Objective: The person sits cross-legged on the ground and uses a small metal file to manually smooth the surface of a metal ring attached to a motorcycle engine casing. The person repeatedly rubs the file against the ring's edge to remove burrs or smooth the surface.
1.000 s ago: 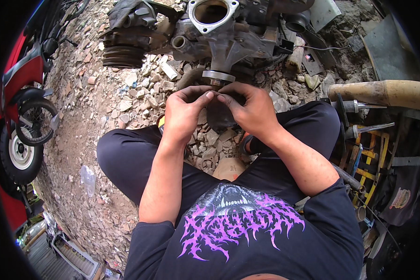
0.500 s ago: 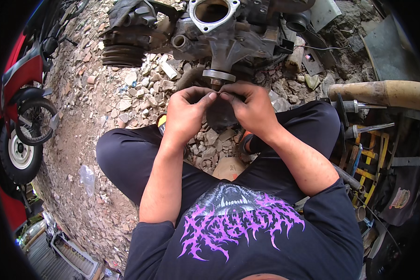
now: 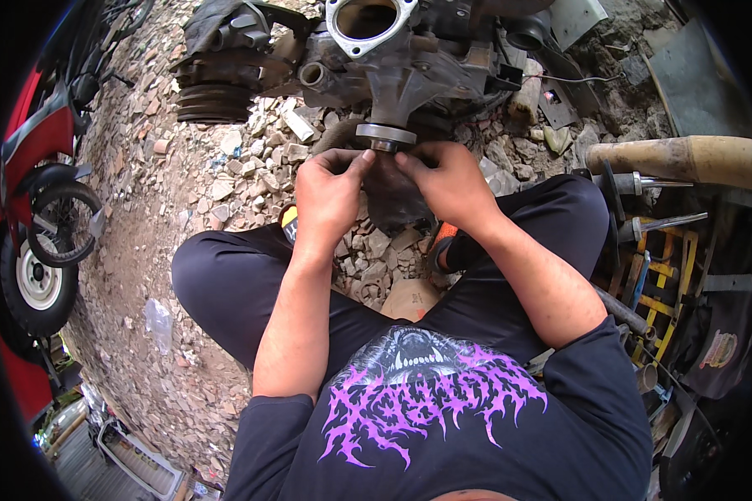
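Note:
A greasy engine (image 3: 443,71) lies in front of me, with a round metal flange (image 3: 386,134) on a shaft pointing toward me. My left hand (image 3: 330,194) is closed, its thumb and index finger pinched together at the left of the flange's near end. Opposite it, my right hand (image 3: 451,185) pinches in the same way, thumb tip by the hub. Whatever lies between the fingertips is too small and dark to make out. Behind and below the hands is a dark sheet-like piece (image 3: 395,200). Above the flange sits a three-bolt metal opening (image 3: 361,52).
Broken stone and rubble (image 3: 259,154) cover the ground. A grooved pulley (image 3: 215,103) projects at the engine's left. On the right are a bamboo pole (image 3: 677,161), metal shafts (image 3: 673,221) and a yellow frame (image 3: 685,284). A red vehicle with a wheel (image 3: 38,275) stands far left.
Both hands have moved slightly up against the flange's near end, and the thumb tips are a little farther apart. The engine appears shifted slightly left and up in view.

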A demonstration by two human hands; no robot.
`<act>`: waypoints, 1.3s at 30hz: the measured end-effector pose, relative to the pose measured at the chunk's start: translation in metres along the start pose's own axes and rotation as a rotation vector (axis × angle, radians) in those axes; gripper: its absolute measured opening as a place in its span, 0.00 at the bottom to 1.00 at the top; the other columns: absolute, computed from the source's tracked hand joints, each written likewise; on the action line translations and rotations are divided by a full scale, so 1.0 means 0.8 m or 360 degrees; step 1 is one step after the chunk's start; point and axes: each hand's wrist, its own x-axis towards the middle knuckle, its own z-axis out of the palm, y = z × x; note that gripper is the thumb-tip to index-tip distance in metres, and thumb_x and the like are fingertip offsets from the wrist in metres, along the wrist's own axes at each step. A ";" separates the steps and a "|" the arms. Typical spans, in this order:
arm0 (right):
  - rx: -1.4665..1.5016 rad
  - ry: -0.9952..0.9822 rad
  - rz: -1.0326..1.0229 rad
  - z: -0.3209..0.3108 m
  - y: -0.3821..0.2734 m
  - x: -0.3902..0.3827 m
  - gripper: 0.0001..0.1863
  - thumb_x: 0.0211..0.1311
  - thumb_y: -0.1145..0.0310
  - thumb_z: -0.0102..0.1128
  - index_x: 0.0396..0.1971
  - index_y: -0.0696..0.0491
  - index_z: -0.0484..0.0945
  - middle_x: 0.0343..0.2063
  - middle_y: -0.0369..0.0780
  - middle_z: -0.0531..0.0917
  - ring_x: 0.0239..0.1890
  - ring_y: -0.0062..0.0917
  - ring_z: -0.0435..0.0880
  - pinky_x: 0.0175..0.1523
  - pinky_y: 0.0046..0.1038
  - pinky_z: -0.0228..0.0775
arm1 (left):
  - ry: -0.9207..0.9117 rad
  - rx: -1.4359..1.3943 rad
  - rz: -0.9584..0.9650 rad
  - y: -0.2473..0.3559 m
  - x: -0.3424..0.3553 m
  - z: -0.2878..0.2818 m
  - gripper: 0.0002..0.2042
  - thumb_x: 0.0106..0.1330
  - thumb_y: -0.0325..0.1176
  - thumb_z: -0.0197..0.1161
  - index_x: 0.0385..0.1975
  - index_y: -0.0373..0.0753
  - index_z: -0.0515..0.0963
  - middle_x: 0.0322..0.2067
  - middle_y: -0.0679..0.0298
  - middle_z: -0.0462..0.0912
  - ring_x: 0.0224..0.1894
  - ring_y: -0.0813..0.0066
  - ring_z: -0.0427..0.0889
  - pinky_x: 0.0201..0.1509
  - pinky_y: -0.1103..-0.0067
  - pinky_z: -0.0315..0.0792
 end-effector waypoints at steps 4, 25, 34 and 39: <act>0.0289 -0.0025 0.0084 0.011 0.017 0.011 0.19 0.72 0.59 0.62 0.38 0.65 0.86 0.24 0.46 0.86 0.28 0.24 0.81 0.40 0.33 0.74 | 0.0001 -0.0161 0.0029 -0.005 0.006 -0.001 0.13 0.69 0.36 0.71 0.36 0.28 0.88 0.28 0.63 0.89 0.31 0.82 0.82 0.39 0.80 0.75; 0.1327 -0.0353 0.0734 0.012 0.040 0.031 0.15 0.76 0.71 0.54 0.52 0.65 0.80 0.47 0.46 0.87 0.45 0.30 0.90 0.52 0.36 0.84 | -0.0188 -0.0576 -0.0230 0.018 0.008 -0.012 0.10 0.69 0.33 0.68 0.36 0.31 0.87 0.31 0.64 0.87 0.31 0.79 0.80 0.37 0.81 0.71; 0.1593 -0.0437 0.0938 0.016 0.040 0.036 0.17 0.74 0.75 0.49 0.56 0.66 0.76 0.50 0.50 0.85 0.48 0.36 0.90 0.57 0.43 0.84 | -0.0263 -0.0420 -0.0234 0.021 0.010 -0.020 0.10 0.69 0.37 0.69 0.38 0.35 0.87 0.28 0.71 0.83 0.27 0.84 0.75 0.31 0.83 0.65; 0.1629 -0.0457 0.0951 0.018 0.048 0.046 0.17 0.73 0.75 0.48 0.56 0.65 0.76 0.50 0.51 0.86 0.48 0.37 0.90 0.58 0.42 0.84 | -0.0259 -0.0392 -0.0267 0.018 0.012 -0.015 0.09 0.69 0.35 0.68 0.37 0.35 0.88 0.28 0.70 0.85 0.26 0.84 0.75 0.31 0.82 0.64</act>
